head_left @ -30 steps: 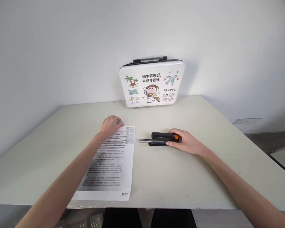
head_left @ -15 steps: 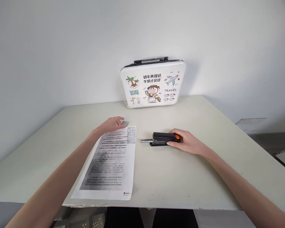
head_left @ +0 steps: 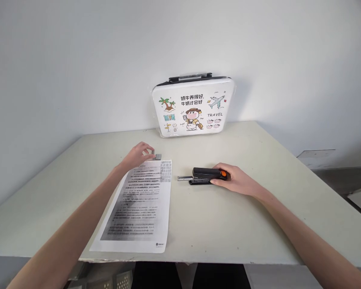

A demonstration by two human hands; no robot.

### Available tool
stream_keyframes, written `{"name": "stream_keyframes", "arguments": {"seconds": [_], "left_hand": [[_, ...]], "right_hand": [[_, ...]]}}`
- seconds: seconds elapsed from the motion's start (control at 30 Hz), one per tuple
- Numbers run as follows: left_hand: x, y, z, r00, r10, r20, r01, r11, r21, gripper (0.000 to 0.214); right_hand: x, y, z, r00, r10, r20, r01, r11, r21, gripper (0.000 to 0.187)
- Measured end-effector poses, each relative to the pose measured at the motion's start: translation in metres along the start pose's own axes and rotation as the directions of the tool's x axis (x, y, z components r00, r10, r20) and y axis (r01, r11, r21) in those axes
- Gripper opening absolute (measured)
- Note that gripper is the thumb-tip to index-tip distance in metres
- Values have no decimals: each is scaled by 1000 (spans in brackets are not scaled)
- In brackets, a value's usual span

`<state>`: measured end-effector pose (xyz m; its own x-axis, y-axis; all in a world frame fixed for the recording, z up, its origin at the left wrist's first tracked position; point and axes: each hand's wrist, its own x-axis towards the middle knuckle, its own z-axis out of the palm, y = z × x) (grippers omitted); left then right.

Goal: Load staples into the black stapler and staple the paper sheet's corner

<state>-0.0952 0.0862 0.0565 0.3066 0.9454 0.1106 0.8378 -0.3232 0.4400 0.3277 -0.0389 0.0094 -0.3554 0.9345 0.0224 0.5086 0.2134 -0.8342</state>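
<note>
My left hand [head_left: 140, 155] is above the top edge of a printed sheet of paper [head_left: 138, 208]. Thumb and finger pinch a small grey strip of staples [head_left: 153, 152], partly hidden by the fingers. Just right of it, on the table, lies a small grey block of staples [head_left: 158, 157]. My right hand [head_left: 233, 178] grips the rear of a black stapler [head_left: 205, 174] with an orange patch. The stapler's metal staple tray [head_left: 184, 178] sticks out at the left, toward the paper.
At the back of the pale table [head_left: 213, 224], a white case [head_left: 174, 88] with cartoon prints and a black handle leans against the wall. The paper reaches almost to the table's front edge.
My left hand has lifted slightly and drawn back left, with a grey strip of staples now between its fingers and apart from the block. My right hand still holds the stapler.
</note>
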Motion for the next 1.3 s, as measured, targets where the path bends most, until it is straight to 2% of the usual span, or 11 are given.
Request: {"name": "stream_keyframes", "arguments": {"seconds": [0.07, 0.17, 0.3, 0.4, 0.5, 0.63, 0.83, 1.1, 1.3], "left_hand": [[-6, 10, -3, 1000, 12, -25, -13, 999, -42, 52], [-19, 35, -3, 1000, 20, 6, -19, 993, -119, 46], [-41, 78, 12, 978, 206, 32, -197, 962, -187, 40], [-55, 104, 28, 943, 331, 46, -322, 937, -138, 34], [-63, 118, 41, 911, 409, 45, -410, 912, 7, 36], [-65, 123, 48, 874, 482, 66, -486, 860, 159, 31], [-67, 124, 49, 846, 522, 106, -532, 823, 196, 36], [-69, 125, 51, 893, 441, 88, -448, 853, 269, 30], [-71, 127, 49, 919, 382, 95, -393, 889, 236, 27]], "right_hand": [[0, -1, 0, 1000, 4, 1, -4, 1000, 7, 29], [-1, -1, 0, 1000, 1, 2, -1, 1000, 19, 28], [-1, 0, 0, 1000, 2, 9, -2, 1000, 19, 28], [0, 1, 0, 1000, 11, 4, -11, 1000, 4, 27], [0, 2, 0, 1000, 11, -4, -11, 1000, -1, 25], [1, 3, -1, 1000, 1, 1, -1, 1000, 3, 24], [1, 4, -1, 1000, -15, 5, 15, 1000, 12, 25], [1, 4, -1, 999, -44, -14, 44, 999, -4, 28], [0, 5, -1, 998, -52, -25, 52, 999, -6, 29]]}}
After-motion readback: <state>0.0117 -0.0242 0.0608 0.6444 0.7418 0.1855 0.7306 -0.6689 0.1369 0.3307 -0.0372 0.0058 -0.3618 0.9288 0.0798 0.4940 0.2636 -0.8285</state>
